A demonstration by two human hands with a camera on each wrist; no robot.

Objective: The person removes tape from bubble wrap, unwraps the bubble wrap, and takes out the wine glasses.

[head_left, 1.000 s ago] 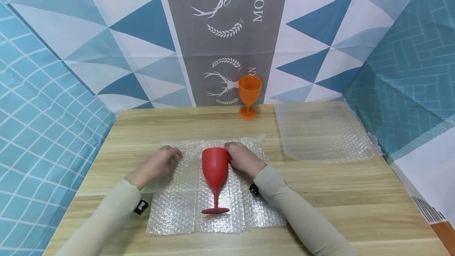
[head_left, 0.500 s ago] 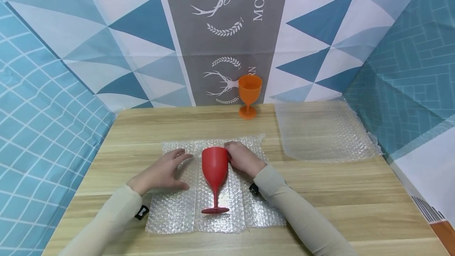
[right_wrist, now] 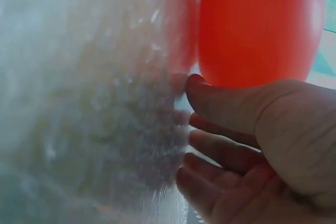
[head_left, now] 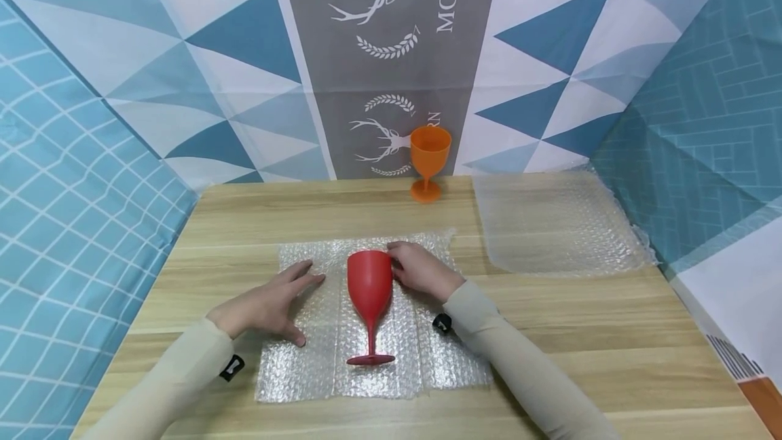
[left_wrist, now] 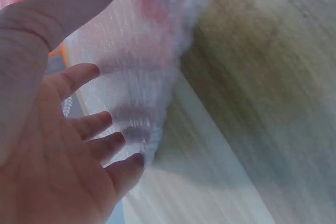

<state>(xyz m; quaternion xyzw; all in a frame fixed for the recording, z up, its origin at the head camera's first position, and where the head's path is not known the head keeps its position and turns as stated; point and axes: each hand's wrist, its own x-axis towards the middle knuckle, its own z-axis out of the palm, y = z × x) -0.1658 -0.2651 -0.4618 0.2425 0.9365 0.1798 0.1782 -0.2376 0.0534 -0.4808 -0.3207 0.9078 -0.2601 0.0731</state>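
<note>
A red goblet (head_left: 369, 284) lies on its side on a sheet of bubble wrap (head_left: 296, 369), its foot towards me. My right hand (head_left: 423, 270) rests on the wrap close beside the goblet's bowl; in the right wrist view its fingers (right_wrist: 210, 156) bend loosely with the tips at the wrap, and the thumb sits near the red bowl (right_wrist: 260, 30). Left of the goblet, my left hand (head_left: 265, 305) is spread over the wrap's left part. Its fingertips meet the wrap (left_wrist: 139, 77) in the left wrist view. Neither hand visibly grips anything.
An orange goblet (head_left: 430, 155) stands upright at the back edge of the wooden table (head_left: 580, 358). Another bubble-wrap sheet (head_left: 556, 223) lies flat at the back right. Patterned cloth (head_left: 244, 53) hangs behind the table and at both sides.
My left hand has gone from loosely bent fingers at the wrap's left edge to spread fingers, reached towards the goblet, then drawn back slightly. The right hand and red goblet stay nearly in place.
</note>
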